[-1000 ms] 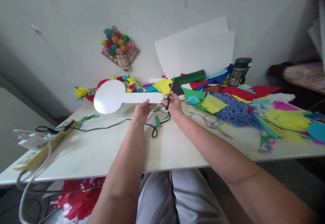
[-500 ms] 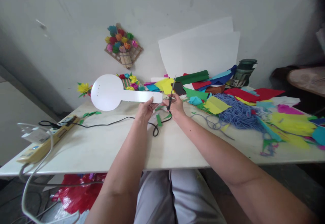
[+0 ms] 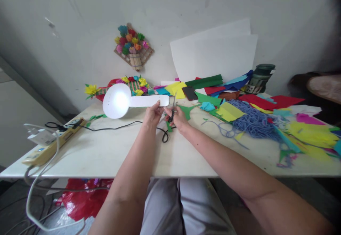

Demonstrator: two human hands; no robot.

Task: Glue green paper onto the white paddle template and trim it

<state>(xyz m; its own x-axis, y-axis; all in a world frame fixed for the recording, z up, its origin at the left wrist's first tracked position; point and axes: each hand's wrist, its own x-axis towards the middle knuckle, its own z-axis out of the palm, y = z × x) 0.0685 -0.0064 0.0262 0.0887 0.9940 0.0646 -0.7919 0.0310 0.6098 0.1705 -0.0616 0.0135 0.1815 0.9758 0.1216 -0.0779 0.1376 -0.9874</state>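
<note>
A white spoon-shaped piece [image 3: 117, 102] has a round, shiny head with small dark dots and a flat handle. My left hand [image 3: 153, 113] pinches the handle near its right end, thumb on top. Close beside it, my right hand [image 3: 178, 118] is closed around scissors [image 3: 172, 112] with dark handles and blades pointing up and away. The fingertips of both hands almost meet. What the right fingers cover between the hands is too small to make out. Green paper [image 3: 188, 111] lies behind my right hand, and a black cord [image 3: 164, 135] loops just below the hands.
A power strip [image 3: 57, 139] with a white charger [image 3: 42, 137] sits at left. Paper flowers [image 3: 138, 84] and a phone [image 3: 189, 93] lie behind. Blue yarn [image 3: 250, 118], coloured paper [image 3: 309, 132] and a dark jar [image 3: 259, 78] are at right. White sheets [image 3: 213, 52] lean on the wall.
The scissors have shifted slightly left and down with my right hand. The round head of the white piece has tilted and shows a bright centre. The view has turned a little left.
</note>
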